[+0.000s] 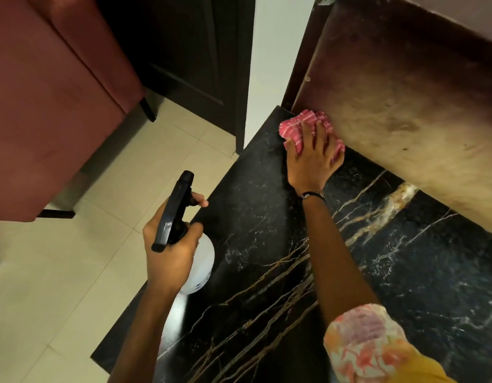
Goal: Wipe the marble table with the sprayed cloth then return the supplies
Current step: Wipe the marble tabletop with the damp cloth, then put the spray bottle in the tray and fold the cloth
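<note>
Pressing a bunched pink cloth flat against a black marble table, the right hand spreads its fingers across the fabric at the table's far corner, where the stone meets a worn brown panel. A dark band circles that wrist, and a floral sleeve covers the upper arm. Just off the table's left edge, the left hand is closed around the neck of a white spray bottle, its forefinger resting on the trigger of the black spray head; whether the bottle's base touches the stone cannot be told. Beyond the table lie cream floor tiles and a maroon upholstered seat.
</note>
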The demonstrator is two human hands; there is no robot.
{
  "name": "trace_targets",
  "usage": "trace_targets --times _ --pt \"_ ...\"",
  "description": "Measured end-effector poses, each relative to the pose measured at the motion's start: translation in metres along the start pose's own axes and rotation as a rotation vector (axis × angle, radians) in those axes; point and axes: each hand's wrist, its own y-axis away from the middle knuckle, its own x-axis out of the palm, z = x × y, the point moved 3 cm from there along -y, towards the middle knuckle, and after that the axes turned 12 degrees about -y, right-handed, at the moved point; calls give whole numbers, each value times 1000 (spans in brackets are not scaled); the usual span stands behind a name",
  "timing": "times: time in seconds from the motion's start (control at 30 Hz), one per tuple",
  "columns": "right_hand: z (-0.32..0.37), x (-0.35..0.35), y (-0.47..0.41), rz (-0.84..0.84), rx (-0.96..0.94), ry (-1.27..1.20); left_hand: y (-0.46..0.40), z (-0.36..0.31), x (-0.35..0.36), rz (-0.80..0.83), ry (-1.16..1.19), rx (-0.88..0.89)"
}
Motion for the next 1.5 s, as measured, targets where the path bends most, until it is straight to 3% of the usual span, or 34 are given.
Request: trace_targets --times 0.17,0.37,0.67,0.73,0.83,0.93,1.1,1.2,1.4,1.5 --pt "39 6 18 56 272 -86 8 1 -11 3 24 14" --pt "74 16 97 272 -232 -60 28 9 -23 34 60 57" --pt "19 -30 248 419 -584 -24 75 28 -57 49 70 9" --pt "-10 -45 268 369 -478 22 87 35 -64 68 75 -4" --pt "-40 -65 314 263 -120 83 109 43 -75 97 89 9" --pt "-39 -79 380 294 73 59 132 56 -82 129 87 -23" --pt "-12 -85 477 469 -62 63 169 68 -91 185 76 -34" --pt "11 -85 481 532 -110 45 187 66 -93 164 70 -29" --pt "53 -83 427 436 224 -105 206 56 -88 97 48 -24" --pt "61 -93 431 466 236 -170 208 56 -85 86 57 -62"
